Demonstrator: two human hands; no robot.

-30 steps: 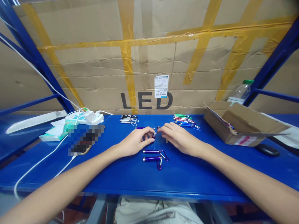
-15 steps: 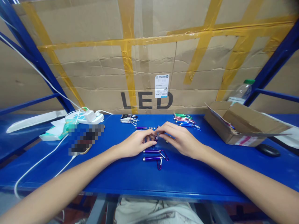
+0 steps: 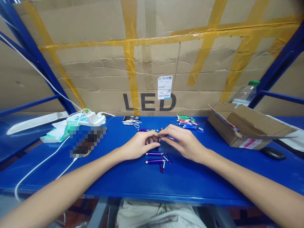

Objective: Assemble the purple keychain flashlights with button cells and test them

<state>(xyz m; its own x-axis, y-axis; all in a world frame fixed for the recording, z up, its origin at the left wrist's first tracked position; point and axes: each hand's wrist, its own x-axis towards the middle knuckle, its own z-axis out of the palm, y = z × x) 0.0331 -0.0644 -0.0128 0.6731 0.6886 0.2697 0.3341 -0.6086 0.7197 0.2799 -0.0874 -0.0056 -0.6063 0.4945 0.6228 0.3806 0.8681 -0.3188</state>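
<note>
My left hand [image 3: 139,146] and my right hand [image 3: 184,142] meet at the middle of the blue table [image 3: 152,177], fingers pinched together on a small purple keychain flashlight [image 3: 158,140] held between them. Two more purple flashlights [image 3: 155,158] with carabiner clips lie side by side just in front of my hands. Another purple flashlight body [image 3: 143,130] and a few tiny button cells [image 3: 155,129] lie just behind my hands.
A pile of black and silver flashlights [image 3: 130,121] lies at the back centre, and a pile of green, red and blue ones [image 3: 188,123] to its right. An open cardboard box [image 3: 244,126], a water bottle [image 3: 244,93], a black mouse [image 3: 272,153], a power strip [image 3: 85,119] with white cables and a tissue pack [image 3: 55,134] stand around.
My right hand has moved slightly left and closed against my left hand on the small flashlight. Everything else on the table has stayed put.
</note>
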